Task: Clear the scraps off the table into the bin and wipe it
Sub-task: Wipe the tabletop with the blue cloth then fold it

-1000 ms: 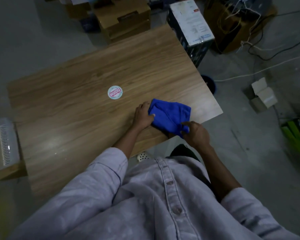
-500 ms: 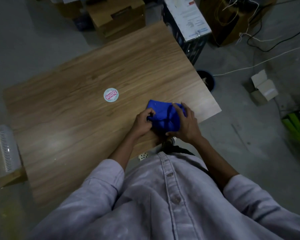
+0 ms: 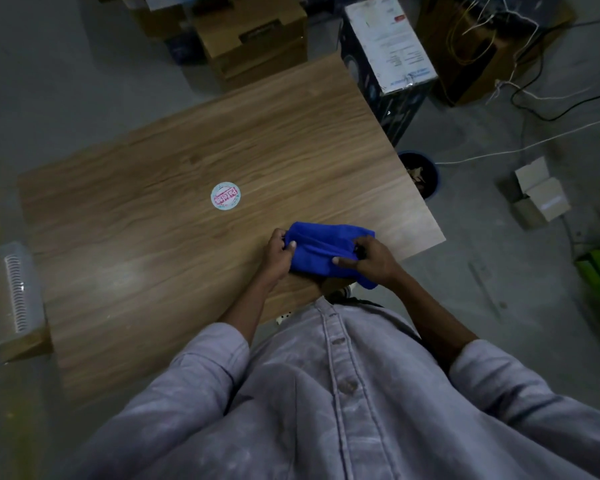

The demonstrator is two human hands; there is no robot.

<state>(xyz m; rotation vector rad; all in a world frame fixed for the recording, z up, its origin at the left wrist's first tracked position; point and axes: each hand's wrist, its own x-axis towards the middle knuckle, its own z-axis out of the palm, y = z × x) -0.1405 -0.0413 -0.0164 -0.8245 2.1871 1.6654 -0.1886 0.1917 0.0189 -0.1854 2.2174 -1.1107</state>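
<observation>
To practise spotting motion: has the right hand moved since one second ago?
Yes: the right hand moved from the table edge onto the cloth, toward the round sticker.

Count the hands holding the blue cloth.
2. The left hand grips the blue cloth at its left end. The right hand pinches its right side. Both are over the table, near its front edge, in plain view.

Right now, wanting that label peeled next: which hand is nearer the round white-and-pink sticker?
Left. The left hand pinches the blue cloth at its end nearer the sticker; the right hand grips the farther end.
</observation>
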